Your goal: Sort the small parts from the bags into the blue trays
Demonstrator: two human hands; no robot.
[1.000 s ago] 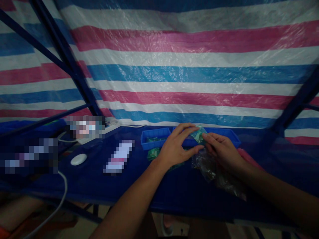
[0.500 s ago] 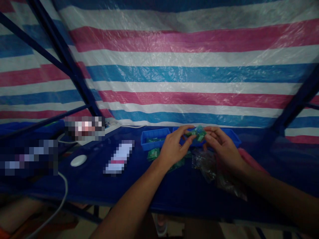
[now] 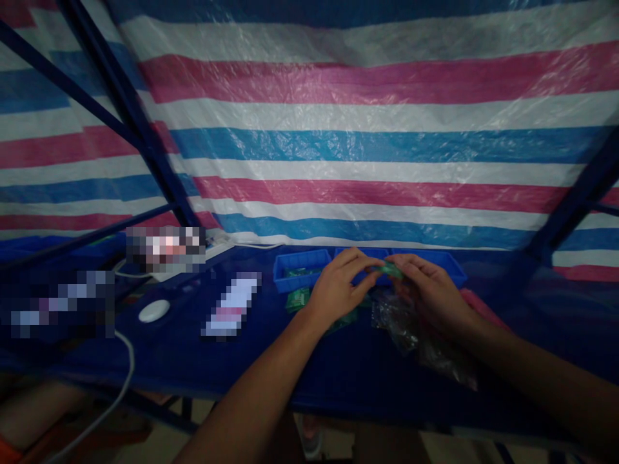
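Observation:
My left hand (image 3: 338,287) and my right hand (image 3: 428,290) meet over the dark blue table (image 3: 309,361), both pinching one small green piece (image 3: 389,269) between their fingertips. It looks like a small circuit board, mostly hidden by the fingers. Under my right hand lies a crumpled clear plastic bag (image 3: 416,332). Another green piece (image 3: 297,298) lies on the table left of my left hand. Just behind sits a blue tray (image 3: 300,261) with green pieces in it.
More blue trays (image 3: 435,264) stand behind my hands against the striped tarp wall (image 3: 338,142). A white mouse (image 3: 153,310) with a cable lies at the left. Dark blue frame poles (image 3: 130,109) slant on the left and right. The table's front edge is near my elbows.
The green piece was lowered slightly from in front of the trays, and both hands closed tighter round it, so less of it shows now.

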